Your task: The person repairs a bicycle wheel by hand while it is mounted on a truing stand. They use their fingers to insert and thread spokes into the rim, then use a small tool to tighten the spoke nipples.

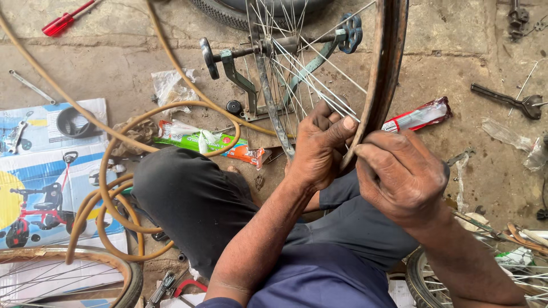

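Observation:
A rusty bicycle wheel rim (387, 63) stands upright in a truing stand (240, 74), its thin spokes (311, 85) running to the hub. My left hand (317, 145) pinches a spoke close to the rim's inner side, thumb up against it. Just right of it, my right hand (399, 174) curls closed over the rim's lower edge, where the spoke meets it. Whether it holds a small tool is hidden by the fingers. My knees in dark trousers (194, 199) sit below the wheel.
A coiled tan hose (114, 188) lies at left over a printed cardboard box (40, 171). A red screwdriver (65, 20), a spanner (31, 86), green and red wrappers (200, 140) and pliers (508, 100) are scattered on the concrete floor. Other wheels (74, 274) lie at bottom left and right.

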